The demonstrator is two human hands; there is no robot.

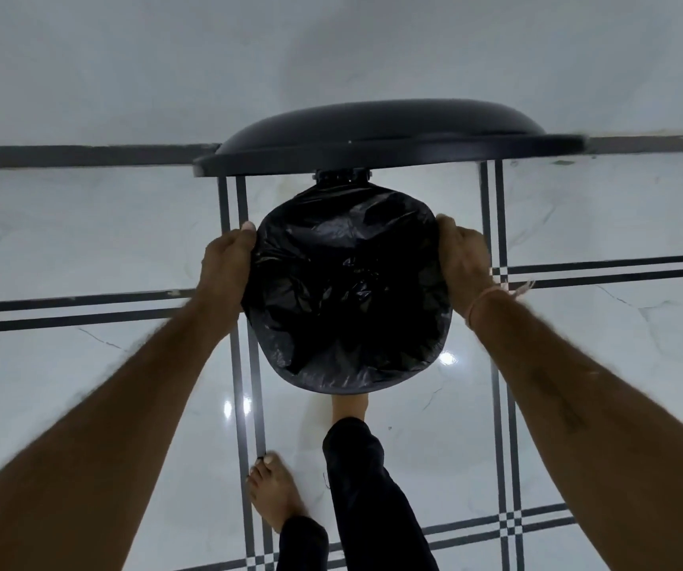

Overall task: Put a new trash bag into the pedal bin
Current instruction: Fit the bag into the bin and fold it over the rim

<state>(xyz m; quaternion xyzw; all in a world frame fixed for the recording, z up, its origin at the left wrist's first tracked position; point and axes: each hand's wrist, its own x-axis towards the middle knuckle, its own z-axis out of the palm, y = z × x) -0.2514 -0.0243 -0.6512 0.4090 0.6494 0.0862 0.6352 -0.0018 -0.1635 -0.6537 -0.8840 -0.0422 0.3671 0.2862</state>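
Note:
I look straight down on a black pedal bin whose round lid (389, 136) stands raised at the far side. A black trash bag (344, 290) lines the inside, its crinkled plastic folded over the bin's rim (331, 385). My left hand (228, 261) presses the bag against the rim's left side. On the opposite side, my right hand (461, 261) grips the bag at the rim; a thin thread band circles that wrist. My right foot (350, 408) reaches under the bin's near edge, where the pedal is hidden.
White glossy floor tiles (125, 385) with dark double lines surround the bin. A white wall (166, 76) rises just behind the lid. My left foot (274, 492) stands bare on the floor, near and left of the bin.

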